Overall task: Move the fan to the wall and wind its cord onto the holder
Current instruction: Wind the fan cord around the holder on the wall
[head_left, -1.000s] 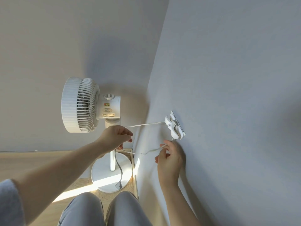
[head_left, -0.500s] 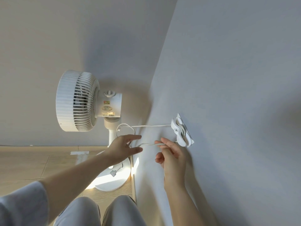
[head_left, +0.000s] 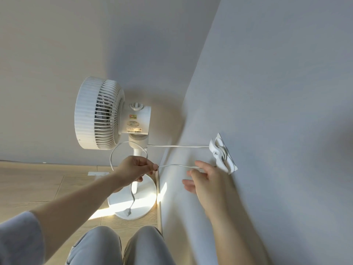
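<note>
A white pedestal fan (head_left: 107,113) stands in the corner on its round base (head_left: 142,204), close to the right wall. A white cord holder (head_left: 222,153) is fixed on that wall, with a few turns of the white cord (head_left: 177,146) around it. One strand runs from the fan's neck to the holder. My left hand (head_left: 136,168) pinches a lower strand in front of the fan's pole; a loop arcs above the hand and the plug (head_left: 127,211) dangles over the base. My right hand (head_left: 207,178) holds the same strand just below the holder, its lower fingers spread.
The grey right wall (head_left: 277,92) meets the beige back wall (head_left: 47,54) behind the fan. Light wooden floor (head_left: 38,186) lies to the left, with a sunlit patch by the base. My knees (head_left: 122,247) in grey trousers fill the bottom middle.
My left hand closed onto the cord and drew it left, forming a bigger loop above it. The plug now hangs over the base. My right hand stays by the holder.
</note>
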